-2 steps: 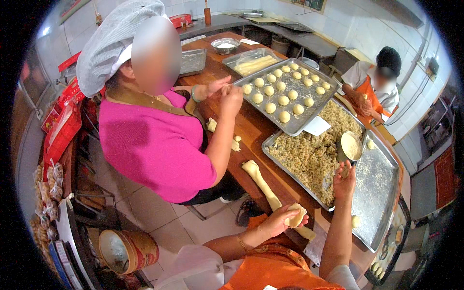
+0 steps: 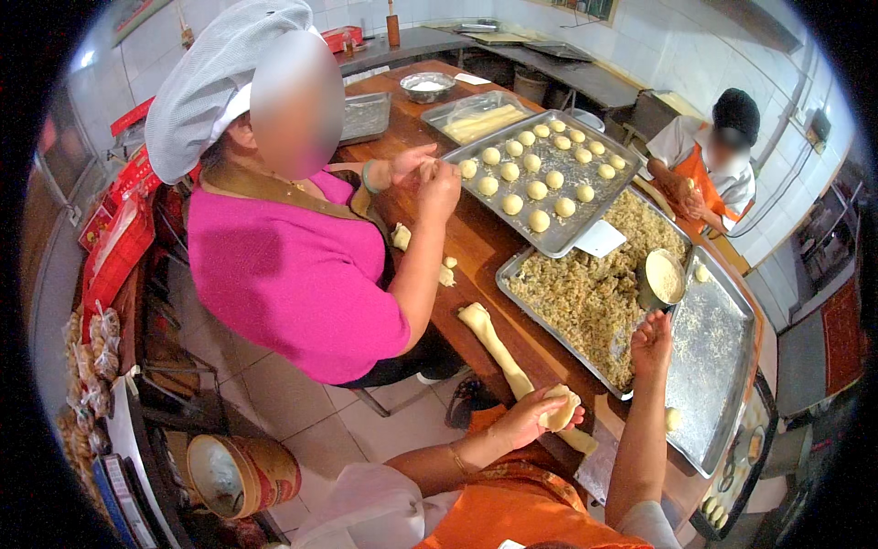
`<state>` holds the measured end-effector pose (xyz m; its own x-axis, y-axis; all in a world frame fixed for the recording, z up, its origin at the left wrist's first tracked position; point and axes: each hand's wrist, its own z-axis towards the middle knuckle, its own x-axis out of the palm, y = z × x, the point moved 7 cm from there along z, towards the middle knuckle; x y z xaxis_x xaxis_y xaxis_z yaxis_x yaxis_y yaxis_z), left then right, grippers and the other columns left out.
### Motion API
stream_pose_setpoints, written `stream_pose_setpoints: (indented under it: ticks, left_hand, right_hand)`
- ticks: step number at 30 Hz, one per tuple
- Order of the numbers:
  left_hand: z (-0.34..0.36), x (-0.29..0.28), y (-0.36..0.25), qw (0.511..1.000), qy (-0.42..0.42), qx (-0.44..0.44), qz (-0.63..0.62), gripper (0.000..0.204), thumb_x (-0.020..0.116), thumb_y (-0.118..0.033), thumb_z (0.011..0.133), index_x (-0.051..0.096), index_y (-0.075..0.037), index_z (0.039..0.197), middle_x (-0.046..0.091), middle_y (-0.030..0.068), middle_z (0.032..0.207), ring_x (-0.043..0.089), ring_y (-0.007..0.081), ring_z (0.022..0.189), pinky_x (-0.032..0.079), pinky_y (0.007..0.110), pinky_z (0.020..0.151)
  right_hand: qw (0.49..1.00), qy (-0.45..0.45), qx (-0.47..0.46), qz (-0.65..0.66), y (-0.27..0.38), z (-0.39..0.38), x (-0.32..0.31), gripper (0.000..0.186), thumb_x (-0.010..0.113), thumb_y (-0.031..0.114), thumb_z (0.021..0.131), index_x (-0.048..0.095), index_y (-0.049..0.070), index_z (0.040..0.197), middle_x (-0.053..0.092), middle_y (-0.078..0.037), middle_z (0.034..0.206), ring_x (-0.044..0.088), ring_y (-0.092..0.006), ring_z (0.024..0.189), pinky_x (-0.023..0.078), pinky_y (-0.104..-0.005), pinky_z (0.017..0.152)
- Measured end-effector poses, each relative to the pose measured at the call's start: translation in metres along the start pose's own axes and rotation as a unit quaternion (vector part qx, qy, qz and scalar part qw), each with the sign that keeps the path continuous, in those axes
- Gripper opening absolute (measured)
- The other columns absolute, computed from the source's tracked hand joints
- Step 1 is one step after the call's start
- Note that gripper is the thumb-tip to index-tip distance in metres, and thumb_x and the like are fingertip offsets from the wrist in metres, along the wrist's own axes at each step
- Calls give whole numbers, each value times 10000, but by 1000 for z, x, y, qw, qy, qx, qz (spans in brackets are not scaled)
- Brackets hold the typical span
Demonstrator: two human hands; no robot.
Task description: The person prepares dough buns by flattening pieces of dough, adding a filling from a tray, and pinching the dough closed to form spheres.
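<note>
My left hand (image 2: 526,419) cups a flattened piece of dough (image 2: 561,410), its fingers wrapped under it. A long dough rope (image 2: 501,352) lies on the table beside and beneath that hand. My right hand (image 2: 651,345) is over the right edge of the filling tray, fingers curled together; what they hold, if anything, I cannot make out. Just beyond it a metal bowl of pale crumbs (image 2: 664,277) rests between the tray of crumbly brown filling (image 2: 585,316) and a flour-dusted metal tray (image 2: 718,339). A dough ball (image 2: 673,419) sits on that dusted tray's near edge.
A tray of round dough balls (image 2: 549,240) overlaps the filling tray, with a white scraper (image 2: 600,239) at its corner. A co-worker in pink (image 2: 293,274) handles dough close on the left; another in orange (image 2: 700,183) works at far right. A bucket (image 2: 242,476) stands on the floor.
The fingers of my right hand have curled closed near the bowl and filling. My left hand and its dough have stayed in place.
</note>
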<state>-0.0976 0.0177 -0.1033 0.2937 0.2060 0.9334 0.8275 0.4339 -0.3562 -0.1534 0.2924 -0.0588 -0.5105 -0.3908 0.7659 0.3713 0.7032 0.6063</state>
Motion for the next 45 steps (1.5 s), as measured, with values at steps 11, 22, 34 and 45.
stream_pose_setpoints:
  ticks: [11, 22, 34, 45]
  left_hand:
    - [-1, -3, -2, 1000, -7, -4, 0, 270, 560, -204, 1012, 570, -28, 1216, 687, 158, 1135, 694, 266, 1041, 579, 365, 874]
    - [-2, -10, 5, 999, -32, -9, -8, 272, 584, -206, 1014, 576, -20, 1213, 691, 159, 1124, 702, 261, 1023, 585, 354, 868]
    - [44, -13, -29, 992, -86, 71, 60, 289, 635, -193, 969, 598, -8, 1188, 658, 124, 1134, 672, 258, 1048, 553, 407, 959]
    - [110, 27, -45, 981, -132, 144, -10, 262, 502, -326, 1045, 615, -141, 1193, 661, -3, 1051, 634, 144, 940, 530, 313, 844]
  right_hand:
    - [977, 3, -76, -198, -6, 1, -8, 408, 474, 499, 1050, 540, 162, 829, 440, 41, 680, 373, -104, 505, 289, -257, 424]
    - [997, 66, 32, 11, -9, -1, -2, 368, 511, 478, 1039, 596, 146, 904, 508, 13, 677, 398, -94, 510, 291, -242, 426]
    - [822, 74, -228, -517, 6, -38, 36, 219, 587, 236, 1031, 599, 107, 1207, 636, -43, 983, 582, -159, 905, 471, -330, 845]
    - [517, 185, -389, -740, -31, -145, 128, 407, 616, 62, 915, 637, 114, 1319, 600, -174, 1275, 475, -343, 1342, 257, -497, 1180]
